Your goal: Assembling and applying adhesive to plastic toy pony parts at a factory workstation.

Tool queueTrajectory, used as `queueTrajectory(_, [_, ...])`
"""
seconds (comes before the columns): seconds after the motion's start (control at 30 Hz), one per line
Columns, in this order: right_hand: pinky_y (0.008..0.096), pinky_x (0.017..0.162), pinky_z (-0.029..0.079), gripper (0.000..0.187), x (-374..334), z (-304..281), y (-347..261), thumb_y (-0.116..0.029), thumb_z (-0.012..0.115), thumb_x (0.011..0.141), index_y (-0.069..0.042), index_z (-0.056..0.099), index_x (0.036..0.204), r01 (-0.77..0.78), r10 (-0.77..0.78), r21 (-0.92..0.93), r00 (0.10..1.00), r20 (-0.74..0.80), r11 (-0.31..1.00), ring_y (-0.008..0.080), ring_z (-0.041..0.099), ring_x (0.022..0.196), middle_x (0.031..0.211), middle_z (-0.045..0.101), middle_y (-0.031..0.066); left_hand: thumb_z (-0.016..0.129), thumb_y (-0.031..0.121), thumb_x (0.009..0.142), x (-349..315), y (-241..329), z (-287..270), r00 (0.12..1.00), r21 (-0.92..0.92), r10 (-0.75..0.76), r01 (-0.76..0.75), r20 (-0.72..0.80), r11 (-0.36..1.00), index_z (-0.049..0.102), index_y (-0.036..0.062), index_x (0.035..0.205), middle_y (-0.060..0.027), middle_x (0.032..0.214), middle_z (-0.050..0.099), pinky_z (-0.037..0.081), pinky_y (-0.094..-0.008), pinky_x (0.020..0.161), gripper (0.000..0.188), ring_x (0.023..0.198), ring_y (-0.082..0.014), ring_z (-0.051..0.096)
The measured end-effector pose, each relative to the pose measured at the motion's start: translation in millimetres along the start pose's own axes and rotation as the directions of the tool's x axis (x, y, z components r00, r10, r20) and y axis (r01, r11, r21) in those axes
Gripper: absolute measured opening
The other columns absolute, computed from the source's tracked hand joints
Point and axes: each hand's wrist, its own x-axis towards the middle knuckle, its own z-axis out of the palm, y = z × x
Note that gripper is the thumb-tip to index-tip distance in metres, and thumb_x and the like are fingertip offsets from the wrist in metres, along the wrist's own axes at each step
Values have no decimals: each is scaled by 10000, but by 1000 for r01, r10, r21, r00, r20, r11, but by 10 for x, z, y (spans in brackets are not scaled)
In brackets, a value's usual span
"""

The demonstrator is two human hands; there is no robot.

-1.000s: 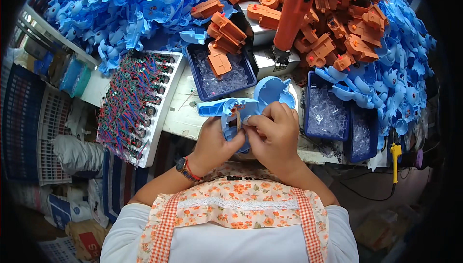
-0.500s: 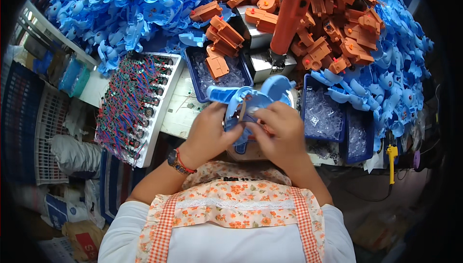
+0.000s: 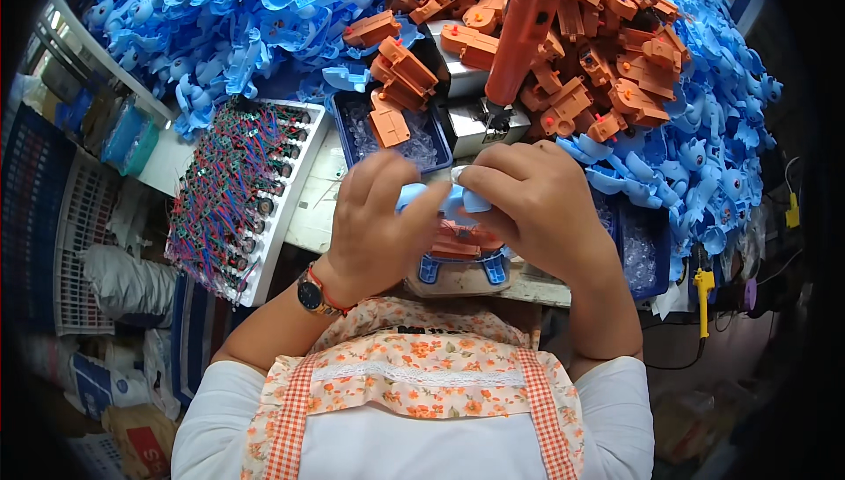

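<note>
A: Quick q, where's the blue shell (image 3: 471,200) sitting rn?

B: Btwn the two hands, in front of the chest, near the table's (image 3: 313,214) close edge. An orange piece (image 3: 462,244) is showing just below it, w/ two blue leg-like parts (image 3: 429,270) sticking out toward the body.

A: And the R hand (image 3: 539,207)?

B: It's gripping the shell from the right, fingers curling over its upper side. Smth small & white (image 3: 457,174) is showing by the fingertips, can't ID it.

A: L hand (image 3: 380,216)?

B: It's blurring a bit. Fingers are bending, thumb's pointing at the shell's left end. Can't tell if it's gripping or just touching.

A: What's lying nearby?

B: Past the L hand, a dark blue tray (image 3: 342,139) is holding clear bits, w/ an orange housing (image 3: 388,121) resting on top. Further left, a white tray (image 3: 288,209) is carrying wired parts (image 3: 227,190). Orange housings (image 3: 570,106) are piling up beyond the R hand, & blue shells (image 3: 704,150) are heaping to its right.
</note>
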Motion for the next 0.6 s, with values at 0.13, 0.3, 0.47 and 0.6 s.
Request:
queueTrajectory(0.13, [372,660,422,300,-42,40,14,-191,778,705,-102,666,969,-16,15,-22,999,-38,1000,246,629,786,883,642,35,720,192,776,-180,185,-59,961,-120,243,-228,135,966,684,105,1081,1,737,553,447,-297,557,320,641,-166,567])
queueTrajectory(0.3, [364,657,435,297,-104,81,-41,-176,782,699,-113,687,973,-13,12,-17,999,-51,1000,235,637,773,917,668,34,738,273,815,-384,293,130,861,-77,-10,57,509,995,674,41,1097,-36,637,581,449,-299,479,371,519,-171,590])
queueTrajectory(0.47, [348,608,445,310,-476,201,99,-134,800,662,-150,736,966,26,-29,-19,989,-148,999,229,649,736,981,696,66,746,320,806,-479,231,78,849,-76,-89,150,520,986,635,50,1062,-50,626,588,471,-352,457,388,502,-213,614])
queueTrajectory(0.6, [348,592,452,311,-757,408,185,-100,775,668,-156,737,972,77,-75,3,978,-194,997,242,648,744,1010,692,91,751,329,804,-541,199,90,838,-102,-85,165,539,981,634,85,1052,-64,652,599,477,-358,465,367,506,-225,615])
